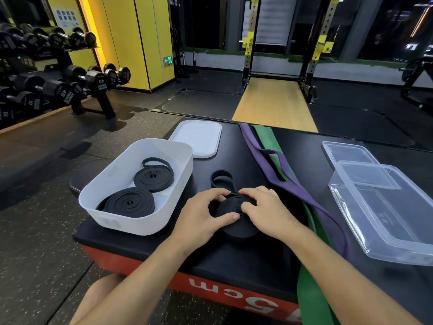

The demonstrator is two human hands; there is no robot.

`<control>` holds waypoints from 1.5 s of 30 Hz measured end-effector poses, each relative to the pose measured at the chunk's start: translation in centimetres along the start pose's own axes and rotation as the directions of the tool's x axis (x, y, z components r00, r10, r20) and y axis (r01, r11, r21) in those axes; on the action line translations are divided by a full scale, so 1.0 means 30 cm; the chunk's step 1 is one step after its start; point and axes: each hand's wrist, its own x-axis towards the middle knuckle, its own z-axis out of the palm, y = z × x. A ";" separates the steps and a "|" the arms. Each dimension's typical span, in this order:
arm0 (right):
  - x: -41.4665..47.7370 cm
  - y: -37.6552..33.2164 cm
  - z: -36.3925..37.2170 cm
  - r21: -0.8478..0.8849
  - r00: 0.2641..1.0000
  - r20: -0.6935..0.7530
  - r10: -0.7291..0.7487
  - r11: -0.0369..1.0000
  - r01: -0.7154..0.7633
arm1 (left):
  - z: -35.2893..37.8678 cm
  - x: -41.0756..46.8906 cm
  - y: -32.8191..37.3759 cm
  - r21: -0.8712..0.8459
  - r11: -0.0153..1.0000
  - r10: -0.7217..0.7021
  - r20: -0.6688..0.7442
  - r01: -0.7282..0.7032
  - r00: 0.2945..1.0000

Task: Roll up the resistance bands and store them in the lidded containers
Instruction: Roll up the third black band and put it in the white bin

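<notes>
Both hands, left hand and right hand, curl closed around the black band coil mid-worktop; springy rubber, probably grippy, best pinched across its rim.

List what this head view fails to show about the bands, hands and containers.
- Black band being rolled: the left hand and right hand cover much of the coil, so its tightness is unclear.
- Green band: runs off the bottom edge; the purple band overlaps its upper part.
- Clear container: right side cut off by the frame edge.
- White container: its near wall hides the lower edge of the front coil.
</notes>
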 end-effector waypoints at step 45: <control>-0.081 0.040 0.039 -0.423 0.953 -0.220 -0.209 0.901 0.100 | 0.022 -0.006 0.036 0.385 0.923 0.013 -0.026 -0.002 1.000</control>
